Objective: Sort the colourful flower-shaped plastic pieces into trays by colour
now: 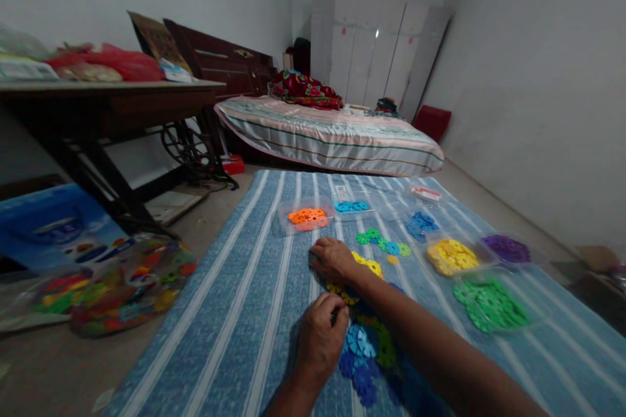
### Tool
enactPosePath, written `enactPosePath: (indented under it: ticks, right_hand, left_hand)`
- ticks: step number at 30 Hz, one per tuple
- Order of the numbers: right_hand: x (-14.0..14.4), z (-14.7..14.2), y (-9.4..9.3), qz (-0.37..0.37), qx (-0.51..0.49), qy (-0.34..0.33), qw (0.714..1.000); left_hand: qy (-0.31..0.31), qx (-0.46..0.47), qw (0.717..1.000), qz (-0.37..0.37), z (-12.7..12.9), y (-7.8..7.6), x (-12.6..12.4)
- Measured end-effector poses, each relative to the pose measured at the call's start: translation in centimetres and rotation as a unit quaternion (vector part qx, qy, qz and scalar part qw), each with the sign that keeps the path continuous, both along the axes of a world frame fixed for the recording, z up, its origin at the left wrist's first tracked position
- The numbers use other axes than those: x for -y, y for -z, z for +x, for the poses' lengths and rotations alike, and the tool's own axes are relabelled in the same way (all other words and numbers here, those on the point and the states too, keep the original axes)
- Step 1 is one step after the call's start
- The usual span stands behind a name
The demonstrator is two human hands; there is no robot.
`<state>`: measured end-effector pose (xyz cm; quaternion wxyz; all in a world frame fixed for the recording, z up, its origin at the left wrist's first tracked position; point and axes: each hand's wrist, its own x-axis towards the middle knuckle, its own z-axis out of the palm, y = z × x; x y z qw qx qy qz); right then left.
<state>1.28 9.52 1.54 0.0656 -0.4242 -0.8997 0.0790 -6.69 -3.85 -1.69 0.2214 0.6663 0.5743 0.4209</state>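
Note:
My left hand is closed, thumb and fingers curled together at the edge of a joined group of notched plastic discs. Whatever it grips is hidden. Just beyond it, my right hand reaches across with its fingers bent down near the cloth, and what they hold cannot be made out. Yellow discs show beside the right wrist, partly covered by the forearm. Nearer to me lie light blue discs, dark blue discs and green discs. A short row of green and blue discs lies farther out.
Clear boxes hold orange discs, light blue discs, yellow discs, purple discs and green discs. Loose blue discs lie between them. Bags of coloured pieces stand on the floor left of the striped cloth.

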Motion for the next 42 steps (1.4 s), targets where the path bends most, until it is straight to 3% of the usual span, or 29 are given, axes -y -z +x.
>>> enactPosePath:
  ticks: [5, 9, 12, 15, 17, 22, 28, 31, 34, 36, 38, 42]
  right_hand:
    - [2.8, 2.5, -0.4, 0.01, 0.033, -0.038, 0.999]
    - [2.3, 4.6, -0.9, 0.0, 0.011, -0.027, 1.0]
    - [0.0, 6.2, -0.9, 0.029, -0.035, 0.077, 0.996]
    - [-2.4, 7.7, -0.3, 0.016, -0.024, 0.246, 0.969]
    - [-3.1, 8.3, 0.3, 0.0, -0.017, 0.292, 0.956]
    - [-1.2, 8.3, 1.5, -0.011, -0.036, 0.216, 0.976]
    - [2.8, 8.6, 1.0, -0.028, -0.124, 0.082, 0.989]
    - [2.7, 10.0, 1.0, 0.027, -0.134, 0.137, 0.981]
    - [1.3, 12.1, 1.6, 0.082, -0.095, 0.28, 0.952]
    - [0.6, 13.4, 2.3, 0.069, -0.071, 0.349, 0.932]
    - [0.5, 14.0, 3.0, 0.044, -0.071, 0.345, 0.935]
    - [2.2, 13.4, 3.8, 0.012, -0.156, 0.221, 0.963]
  left_hand:
    - [-0.004, 0.0, 1.0, 0.003, 0.1, -0.3, 0.0]
    - [-0.004, 0.006, 1.0, 0.001, 0.0, -0.2, 0.0]
    - [0.011, 0.017, 1.0, -0.003, -0.1, -0.1, -0.1]
    - [0.014, 0.022, 1.0, -0.005, -0.2, -0.1, -0.2]
    - [0.014, 0.022, 1.0, -0.004, -0.2, -0.1, -0.3]
    - [0.016, 0.022, 1.0, 0.001, -0.2, -0.4, -0.3]
    - [0.016, 0.026, 1.0, 0.003, -0.1, -0.5, -0.3]
    - [0.018, 0.023, 1.0, 0.003, -0.1, -0.5, -0.3]
    - [0.018, 0.02, 1.0, -0.001, -0.2, -0.5, -0.2]
    - [0.015, 0.018, 1.0, -0.002, -0.2, -0.5, -0.2]
    - [0.014, 0.016, 1.0, -0.002, -0.2, -0.4, -0.3]
    - [0.012, 0.011, 1.0, -0.002, -0.1, -0.3, -0.4]
